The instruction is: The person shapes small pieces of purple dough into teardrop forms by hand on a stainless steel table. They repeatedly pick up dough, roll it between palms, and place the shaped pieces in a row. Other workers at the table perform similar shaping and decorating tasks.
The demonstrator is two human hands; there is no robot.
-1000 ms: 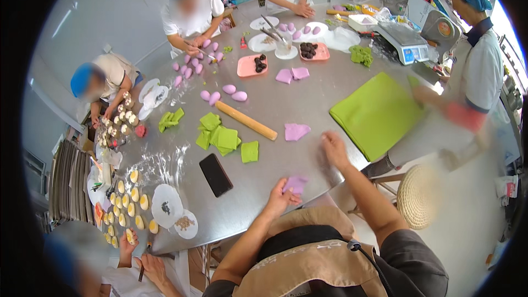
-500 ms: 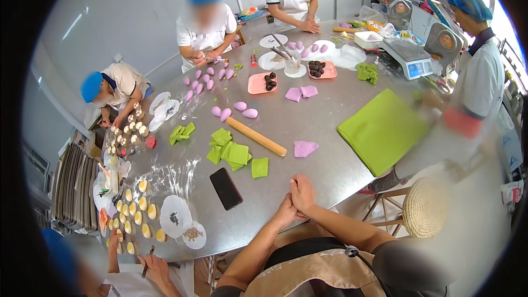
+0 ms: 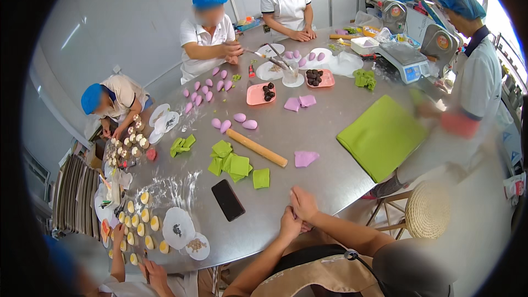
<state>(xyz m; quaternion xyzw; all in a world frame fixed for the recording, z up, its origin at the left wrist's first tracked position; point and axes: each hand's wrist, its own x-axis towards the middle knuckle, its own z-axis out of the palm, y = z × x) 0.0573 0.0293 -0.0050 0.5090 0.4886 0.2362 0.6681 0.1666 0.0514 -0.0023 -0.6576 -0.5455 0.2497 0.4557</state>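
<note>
My left hand (image 3: 291,224) and my right hand (image 3: 304,204) rest together at the near edge of the steel table (image 3: 330,182), fingers closed, no object showing between them. The right lies against the left, and part of the left's fingers is hidden. Just left of them a black phone (image 3: 227,200) lies flat. Beyond it are a single green dough square (image 3: 261,178), a heap of green dough squares (image 3: 240,166) and a wooden rolling pin (image 3: 256,147). A purple dough piece (image 3: 306,158) lies ahead of my right hand.
To the right a large folded green dough sheet (image 3: 382,137) reaches the table edge, near a woven stool (image 3: 428,209). Co-workers in blue caps stand around. Pink trays (image 3: 260,94), purple egg-shaped pieces (image 3: 240,117), yellow-topped pastries (image 3: 145,215) and a scale (image 3: 410,71) share the table.
My hands have shifted slightly lower in view, still together. The co-worker across at the back left has raised their hands, reaching toward the tools in the cup. The right-hand co-worker's arm moved.
</note>
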